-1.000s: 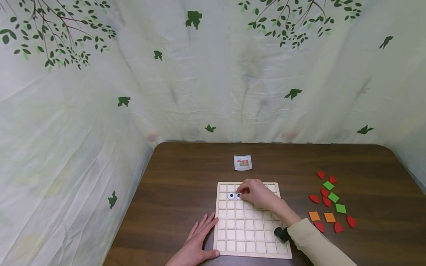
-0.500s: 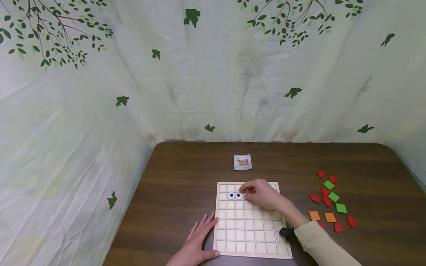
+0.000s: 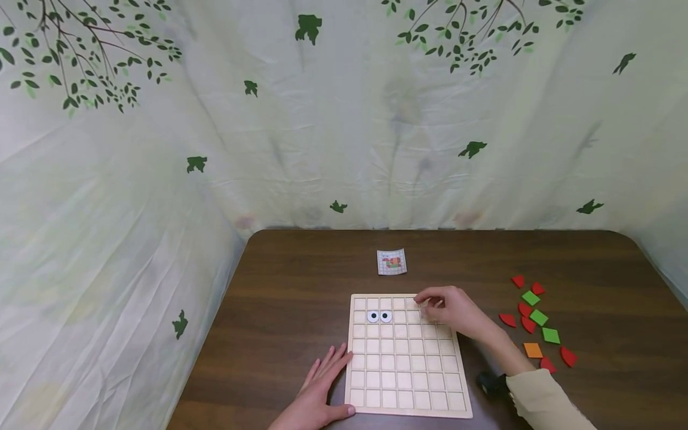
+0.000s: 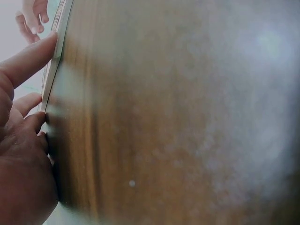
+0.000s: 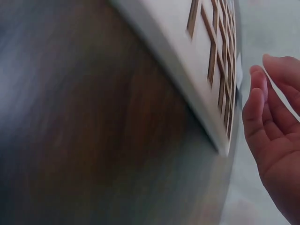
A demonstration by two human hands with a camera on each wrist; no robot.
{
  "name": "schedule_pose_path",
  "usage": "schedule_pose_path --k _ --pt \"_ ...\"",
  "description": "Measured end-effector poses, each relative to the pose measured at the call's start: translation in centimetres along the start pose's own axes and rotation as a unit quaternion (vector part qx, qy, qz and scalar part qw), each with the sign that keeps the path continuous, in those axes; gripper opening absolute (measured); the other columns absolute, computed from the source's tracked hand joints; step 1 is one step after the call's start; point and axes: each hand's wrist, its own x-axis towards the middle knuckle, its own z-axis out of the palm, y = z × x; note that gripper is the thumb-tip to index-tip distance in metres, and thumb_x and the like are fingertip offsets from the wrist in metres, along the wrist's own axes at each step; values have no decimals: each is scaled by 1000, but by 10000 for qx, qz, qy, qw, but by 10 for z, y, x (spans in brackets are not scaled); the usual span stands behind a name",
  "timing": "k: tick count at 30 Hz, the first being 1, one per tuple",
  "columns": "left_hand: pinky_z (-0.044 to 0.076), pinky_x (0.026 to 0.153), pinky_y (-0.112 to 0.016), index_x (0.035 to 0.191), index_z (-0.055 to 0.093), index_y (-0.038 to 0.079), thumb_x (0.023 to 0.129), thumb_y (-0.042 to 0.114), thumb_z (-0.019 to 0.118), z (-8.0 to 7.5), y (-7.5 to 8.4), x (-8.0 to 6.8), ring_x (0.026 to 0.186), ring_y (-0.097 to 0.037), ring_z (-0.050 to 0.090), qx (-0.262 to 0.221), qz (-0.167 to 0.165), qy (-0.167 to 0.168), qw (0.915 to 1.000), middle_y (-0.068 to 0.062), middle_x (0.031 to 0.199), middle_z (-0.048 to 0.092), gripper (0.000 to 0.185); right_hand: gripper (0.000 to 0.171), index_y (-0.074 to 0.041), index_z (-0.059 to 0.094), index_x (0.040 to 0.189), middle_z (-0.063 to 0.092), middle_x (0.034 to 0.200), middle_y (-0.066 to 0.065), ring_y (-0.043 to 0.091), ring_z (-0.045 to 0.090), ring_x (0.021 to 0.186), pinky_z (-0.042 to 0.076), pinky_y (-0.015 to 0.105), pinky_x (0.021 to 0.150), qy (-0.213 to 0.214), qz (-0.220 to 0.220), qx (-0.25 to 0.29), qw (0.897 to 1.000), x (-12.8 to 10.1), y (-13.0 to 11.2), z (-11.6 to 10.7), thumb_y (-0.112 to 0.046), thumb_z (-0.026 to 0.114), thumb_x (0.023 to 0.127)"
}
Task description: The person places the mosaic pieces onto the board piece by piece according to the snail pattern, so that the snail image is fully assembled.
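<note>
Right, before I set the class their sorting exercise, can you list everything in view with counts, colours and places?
Cloth backdrop: one, pale with green prints, behind the table
Table: one, brown, under everything
Picture card: one, white with coloured print, beyond the board
Grid board: one, pale, between the hands
Eye tiles: two, white and black, board's second row from the top
Red fan-shaped pieces: seven visible, right of the board
Green tiles: three visible, among the red
Orange tile: one visible, same group
Wrist camera: one, black, at the right wrist
Sleeve: one, beige, right arm
Left hand: one, bare, at the board's left edge
Right hand: one, bare, at the board's upper right
</note>
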Motion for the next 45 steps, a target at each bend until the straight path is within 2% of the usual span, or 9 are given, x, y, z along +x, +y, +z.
schedule_pose_path --k 6,12,16,20,28,32,35,41,45 --pt "-5 111 -35 155 33 19 81 36 78 0 0 -1 149 -35 7 -22 117 21 9999 -6 162 21 88 22 -12 73 111 69 99 0 18 59 83 52 29 71 308 110 16 9995 -15 14 -16 -5 68 90" --pt "-3 110 -38 154 33 18 81 34 78 0 1 -2 148 -35 9 37 182 72 9998 -8 162 23 88 23 -12 72 114 70 107 2 17 63 87 54 28 73 678 158 -28 9976 -31 31 -31 -8 70 91" --pt "-2 111 -41 154 33 18 80 33 79 -1 2 -2 148 -35 9 30 112 54 9999 -8 161 23 88 24 -13 72 115 70 110 1 19 64 91 54 29 73 948 182 -320 9948 -40 41 -44 -13 71 91" --pt "-1 110 -49 154 34 19 80 34 79 -1 2 -1 149 -35 8 -18 -2 3 10000 -7 162 22 88 26 -11 71 117 70 111 4 23 64 95 54 30 76 1125 139 -574 9919 -48 49 -59 -13 70 91" --pt "2 110 -59 154 34 20 80 37 79 -1 1 0 148 -35 9 83 -32 -2 10000 -6 162 23 88 29 -11 69 121 68 115 10 31 63 101 54 48 82 1111 421 -1076 9871 -60 66 -87 -11 70 92" --pt "3 109 -59 154 34 20 80 36 79 0 0 -1 148 -36 10 158 12 27 9999 -6 162 23 88 30 -8 67 122 64 120 17 38 61 103 52 54 82 1151 502 -1205 9847 -63 73 -100 -12 69 92" --pt "2 110 -55 154 34 20 80 36 79 0 0 -1 148 -35 10 157 52 38 9999 -6 162 23 87 30 -6 67 121 63 120 19 39 60 101 52 53 79 1292 438 -1325 9817 -66 79 -110 -12 69 92" --pt "2 110 -50 154 34 20 81 35 78 0 1 -1 148 -35 10 168 150 55 9997 -7 162 23 87 30 -5 67 120 64 117 19 36 60 98 52 41 73 1441 396 -1452 9781 -68 89 -128 -10 70 91" --pt "2 110 -52 154 34 21 81 35 78 1 2 -1 149 -33 9 144 137 34 9998 -5 162 22 86 29 -5 67 120 62 119 20 39 58 102 50 48 76 1389 425 -1499 9780 -67 95 -133 -13 70 92"
